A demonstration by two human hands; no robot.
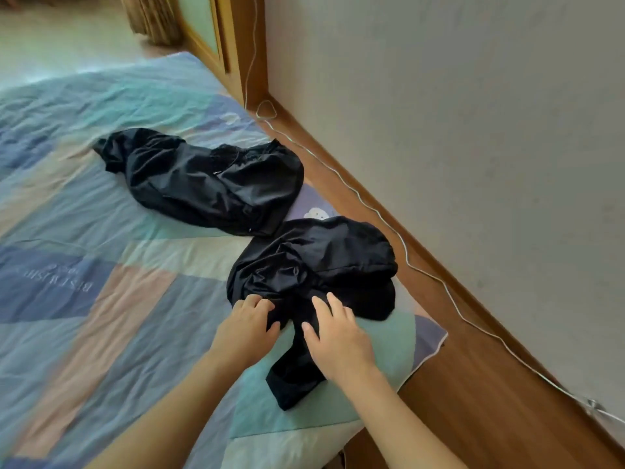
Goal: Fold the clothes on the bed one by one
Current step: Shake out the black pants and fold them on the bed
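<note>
While the bed (84, 231) with its striped blanket fills the left side, no folded clothes show on it. The far black garment (206, 184) lies in a messy heap in the middle, not touched. The left hand (245, 328) rests on the near black garment (314, 265), with its fingers curled into the cloth; it may be pinching a bit, but the dark folds make that hard to tell. The right hand (338, 336) lies flat on the same garment, fingers straight and spread. This garment is bunched up near the bed's right edge, beside the wooden floor (473, 384). The folding looks barely begun, and both garments are left to do.
</note>
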